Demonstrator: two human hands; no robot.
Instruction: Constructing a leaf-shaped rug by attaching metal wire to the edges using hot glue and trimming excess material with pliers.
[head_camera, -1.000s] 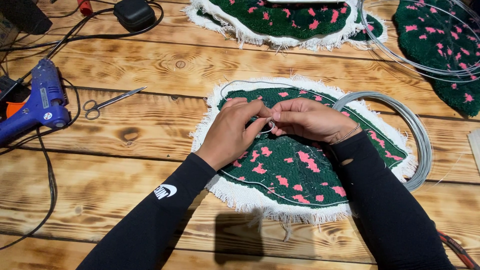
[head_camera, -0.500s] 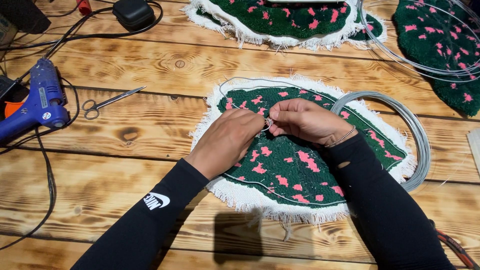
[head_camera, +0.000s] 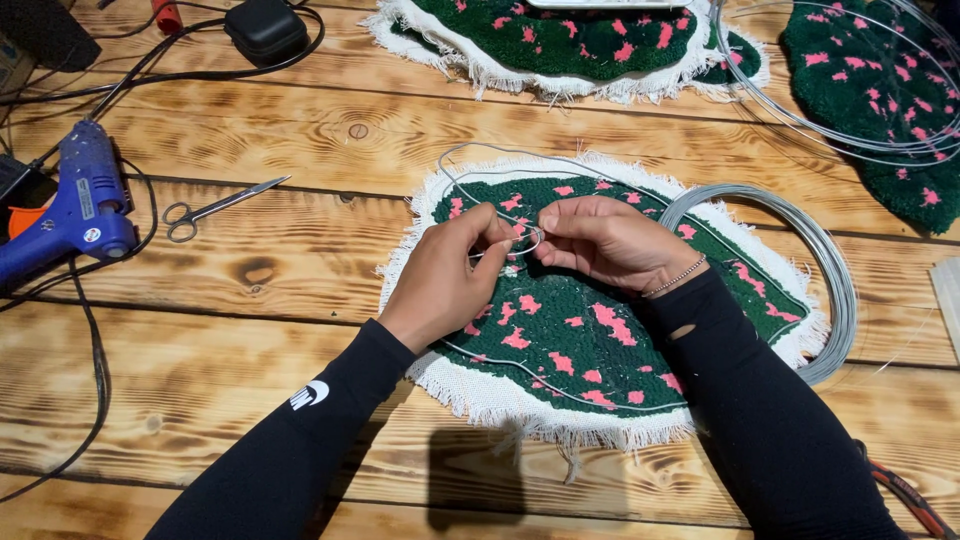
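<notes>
A dark green tufted rug piece (head_camera: 600, 330) with pink spots and a white fringed border lies face up on the wooden table (head_camera: 250, 330). A thin grey wire (head_camera: 470, 165) runs as a loop over it. My left hand (head_camera: 450, 275) and my right hand (head_camera: 605, 240) meet over the piece's upper middle, both pinching the wire where it curls into a small ring (head_camera: 525, 243). A coil of grey wire (head_camera: 800, 250) lies under the piece's right edge.
A blue glue gun (head_camera: 70, 210) lies at the left among black cables (head_camera: 95, 360). Scissors (head_camera: 215, 208) rest left of the piece. Two more green pieces lie at the back (head_camera: 570, 45) and far right (head_camera: 880, 90). A black case (head_camera: 265, 30) sits at the back left.
My hands have shifted slightly while bending the wire; the small ring between my fingertips now shows more clearly. The rug piece has not moved.
</notes>
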